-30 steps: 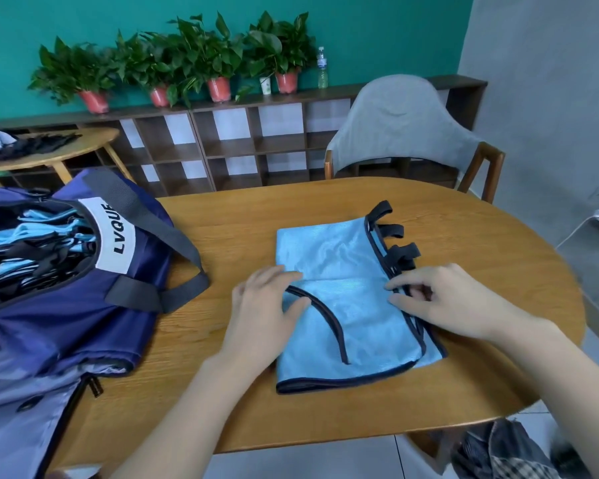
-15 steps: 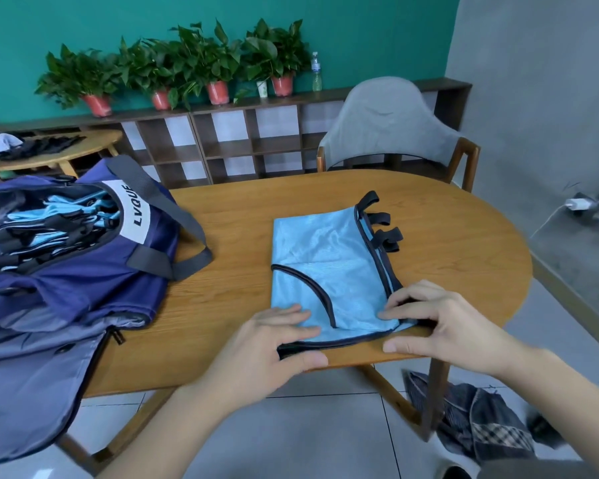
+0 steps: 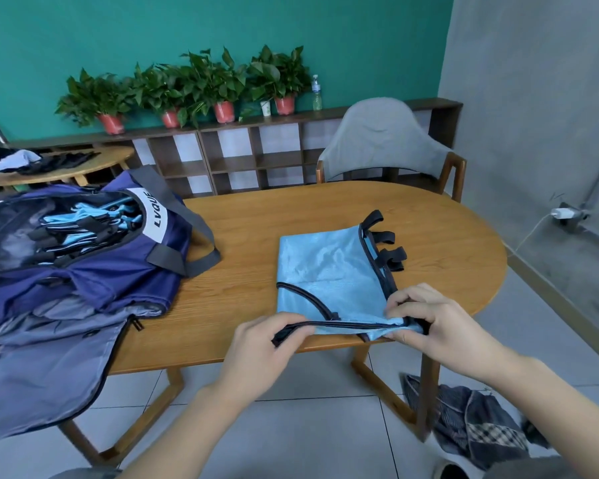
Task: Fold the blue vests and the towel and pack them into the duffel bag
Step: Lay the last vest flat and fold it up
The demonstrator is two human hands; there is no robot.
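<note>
A light blue vest (image 3: 329, 271) with black trim lies folded on the wooden table (image 3: 249, 229), its black straps sticking out at the far right. My left hand (image 3: 267, 347) pinches the near left corner of its hem. My right hand (image 3: 436, 326) pinches the near right corner, and the near edge is lifted off the table between them. The navy duffel bag (image 3: 94, 271) lies open at the table's left end with several folded blue vests (image 3: 83, 226) inside. Its lid flap hangs over the table's front edge.
A grey chair (image 3: 388, 146) stands behind the table. Dark checked cloth (image 3: 471, 423) lies on the tiled floor at the lower right. A low shelf (image 3: 242, 157) with potted plants lines the green wall. A second table (image 3: 59, 167) with clothes stands at the far left.
Both hands slid from the vest's middle to its near edge, took hold of the two near corners and raised the hem. The camera view pulled back from the table.
</note>
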